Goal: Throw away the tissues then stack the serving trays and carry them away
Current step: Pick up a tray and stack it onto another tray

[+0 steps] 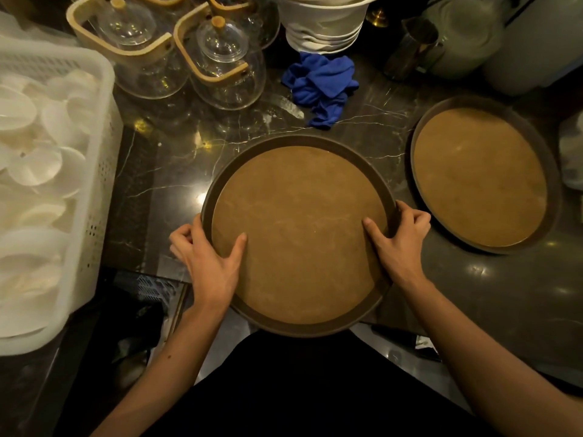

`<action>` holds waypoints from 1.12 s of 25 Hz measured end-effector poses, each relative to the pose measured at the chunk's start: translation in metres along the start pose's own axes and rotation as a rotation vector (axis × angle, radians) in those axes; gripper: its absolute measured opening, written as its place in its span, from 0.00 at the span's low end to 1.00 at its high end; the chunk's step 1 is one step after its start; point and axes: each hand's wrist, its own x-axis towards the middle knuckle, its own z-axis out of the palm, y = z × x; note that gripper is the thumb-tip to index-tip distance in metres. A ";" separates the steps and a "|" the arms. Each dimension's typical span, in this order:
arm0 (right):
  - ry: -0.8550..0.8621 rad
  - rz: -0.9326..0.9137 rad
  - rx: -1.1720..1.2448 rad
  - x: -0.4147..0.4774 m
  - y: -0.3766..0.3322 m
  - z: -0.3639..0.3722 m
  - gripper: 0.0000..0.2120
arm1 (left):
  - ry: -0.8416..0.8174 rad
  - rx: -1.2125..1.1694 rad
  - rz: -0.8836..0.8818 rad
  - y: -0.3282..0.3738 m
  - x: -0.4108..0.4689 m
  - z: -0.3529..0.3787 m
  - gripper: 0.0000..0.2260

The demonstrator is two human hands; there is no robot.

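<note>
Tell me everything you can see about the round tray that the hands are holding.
The near tray is round, with a dark brown raised rim and a flat tan, cork-like inner surface, empty. It lies about level, jutting over the edge of the dark marble counter. The left hand and right hand grip opposite sides of its rim, thumbs on the inner surface. A second tray sits apart.

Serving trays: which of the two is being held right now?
The near serving tray, gripped at its rim by the left hand and right hand. The far-right tray lies untouched.
</note>
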 end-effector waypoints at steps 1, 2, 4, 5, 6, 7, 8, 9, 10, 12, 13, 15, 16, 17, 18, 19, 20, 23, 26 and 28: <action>0.011 -0.005 -0.017 -0.001 0.001 0.002 0.37 | 0.002 0.004 0.009 -0.001 0.000 0.000 0.35; 0.019 -0.009 -0.027 -0.001 0.001 0.003 0.37 | 0.001 0.003 0.017 -0.002 0.000 0.001 0.35; 0.034 -0.011 -0.034 -0.002 0.002 0.005 0.37 | -0.007 -0.019 0.024 -0.005 0.001 0.001 0.36; 0.043 -0.011 -0.036 -0.002 0.003 0.005 0.37 | -0.012 -0.036 0.025 -0.006 0.001 0.001 0.37; 0.052 -0.009 -0.034 -0.003 0.003 0.005 0.37 | -0.015 -0.050 0.027 -0.007 0.001 0.001 0.37; 0.059 -0.004 -0.028 -0.003 0.003 0.005 0.37 | -0.018 -0.057 0.030 -0.008 0.002 0.001 0.37; 0.065 0.001 -0.021 -0.003 0.003 0.005 0.37 | -0.019 -0.059 0.034 -0.008 0.002 0.001 0.37; 0.071 0.003 -0.018 -0.003 0.003 0.005 0.37 | -0.018 -0.061 0.037 -0.009 0.002 0.001 0.37; 0.076 0.001 -0.026 -0.004 0.002 0.005 0.37 | -0.017 -0.066 0.041 -0.009 0.002 0.002 0.37; 0.087 -0.017 -0.087 -0.004 0.001 0.006 0.37 | -0.015 -0.073 0.043 -0.010 0.002 0.002 0.38; 0.098 -0.033 -0.132 -0.005 0.001 0.007 0.37 | -0.014 -0.074 0.042 -0.010 0.002 0.003 0.38; 0.125 -0.062 -0.207 -0.006 0.000 0.009 0.36 | -0.008 -0.074 0.044 -0.011 0.001 0.003 0.39; 0.137 -0.071 -0.231 -0.006 -0.001 0.010 0.36 | -0.004 -0.071 0.049 -0.012 0.002 0.004 0.40; 0.147 -0.079 -0.246 -0.006 0.000 0.010 0.36 | 0.001 -0.065 0.058 -0.013 0.002 0.005 0.41; 0.152 -0.083 -0.255 -0.005 0.000 0.011 0.36 | 0.004 -0.056 0.070 -0.014 0.002 0.005 0.41; 0.154 -0.086 -0.263 -0.005 0.001 0.011 0.35 | 0.008 -0.043 0.086 -0.014 0.001 0.005 0.41; 0.156 -0.094 -0.276 -0.006 0.001 0.011 0.35 | 0.015 -0.020 0.104 -0.013 0.000 0.005 0.40; 0.149 -0.127 -0.355 -0.008 -0.002 0.009 0.34 | 0.052 0.111 0.174 -0.012 -0.002 0.003 0.36; 0.087 -0.176 -0.389 -0.017 0.000 0.004 0.34 | 0.094 0.204 0.250 -0.006 -0.005 0.000 0.32; 0.016 -0.216 -0.387 -0.023 0.004 -0.003 0.34 | 0.097 0.264 0.286 -0.003 -0.011 0.000 0.30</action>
